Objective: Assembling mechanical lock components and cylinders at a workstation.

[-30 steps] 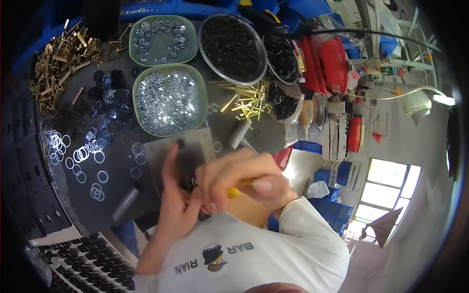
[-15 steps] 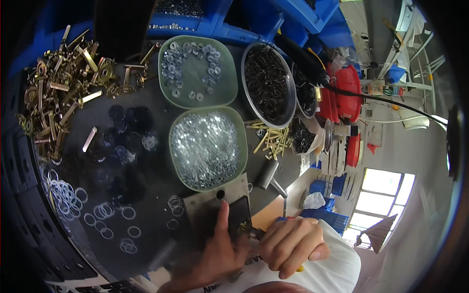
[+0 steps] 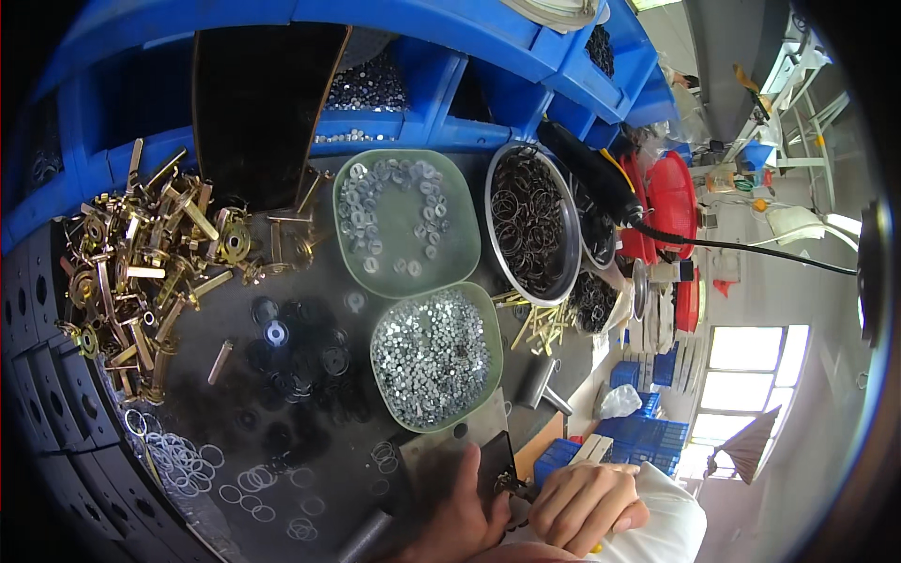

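My right hand [image 3: 589,507] is closed around a pair of pliers [image 3: 515,485]; their dark jaws point left, and a bit of yellow shows below my fingers. My left hand [image 3: 463,516] lies against a flat metal plate [image 3: 424,462], index finger stretched upward and thumb apart near the jaws. Its other fingers are hidden. Just beyond the index fingertip is a small dark round spot [image 3: 460,431] on the plate. A dark rectangular block [image 3: 499,458] stands on the plate between my hands. What the jaws touch is too small to make out.
Beyond the plate stand a green tub of small silvery pieces [image 3: 432,361] and another with clear washers [image 3: 408,225]. Brass-coloured latch parts [image 3: 150,272] heap at far left, thin rings [image 3: 178,460] nearer. A steel bowl [image 3: 535,225] holds dark rings; a hammer [image 3: 540,385] lies right.
The view has tilted up, so the bench appears lower and further right. My right hand still grips the pliers, and my left index finger stays by the dark spot.
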Tool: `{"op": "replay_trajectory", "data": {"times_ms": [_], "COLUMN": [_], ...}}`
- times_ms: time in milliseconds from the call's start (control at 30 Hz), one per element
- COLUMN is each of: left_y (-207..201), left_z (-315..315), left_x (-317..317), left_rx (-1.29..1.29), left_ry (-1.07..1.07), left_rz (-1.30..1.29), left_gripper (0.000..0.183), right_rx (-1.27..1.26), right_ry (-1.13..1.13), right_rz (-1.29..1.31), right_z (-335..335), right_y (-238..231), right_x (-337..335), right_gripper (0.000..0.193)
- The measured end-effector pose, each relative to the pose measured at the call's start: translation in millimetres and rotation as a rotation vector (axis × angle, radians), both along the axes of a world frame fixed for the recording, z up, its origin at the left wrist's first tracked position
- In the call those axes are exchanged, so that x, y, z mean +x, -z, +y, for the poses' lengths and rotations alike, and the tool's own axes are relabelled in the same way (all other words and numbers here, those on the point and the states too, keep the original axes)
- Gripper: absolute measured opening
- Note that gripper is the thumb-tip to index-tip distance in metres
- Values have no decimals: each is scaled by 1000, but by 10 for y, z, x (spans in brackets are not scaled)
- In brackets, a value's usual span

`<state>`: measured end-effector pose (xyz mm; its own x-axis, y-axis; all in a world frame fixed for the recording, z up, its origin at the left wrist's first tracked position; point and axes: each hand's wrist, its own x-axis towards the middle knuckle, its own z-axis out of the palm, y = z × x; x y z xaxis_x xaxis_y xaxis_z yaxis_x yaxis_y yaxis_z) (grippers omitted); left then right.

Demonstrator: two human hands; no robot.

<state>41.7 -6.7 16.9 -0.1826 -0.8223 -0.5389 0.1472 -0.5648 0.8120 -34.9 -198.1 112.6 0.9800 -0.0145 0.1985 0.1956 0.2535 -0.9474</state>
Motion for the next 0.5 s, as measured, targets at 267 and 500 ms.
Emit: {"op": "replay_trajectory", "data": {"times_ms": [267,500], "left_y": [148,176], "left_z": [13,22], "left_x": [-160,-263], "left_rx": [-172,-394], "left_ry": [-245,-410], "left_rz": [145,36], "left_gripper": [94,94], "right_rx": [0,22], "right_ry": [68,199], "right_rz": [14,209], "right_z": [159,240], "right_y": [6,-76], "right_x": [-221,-477], "right_gripper": [57,69]}}
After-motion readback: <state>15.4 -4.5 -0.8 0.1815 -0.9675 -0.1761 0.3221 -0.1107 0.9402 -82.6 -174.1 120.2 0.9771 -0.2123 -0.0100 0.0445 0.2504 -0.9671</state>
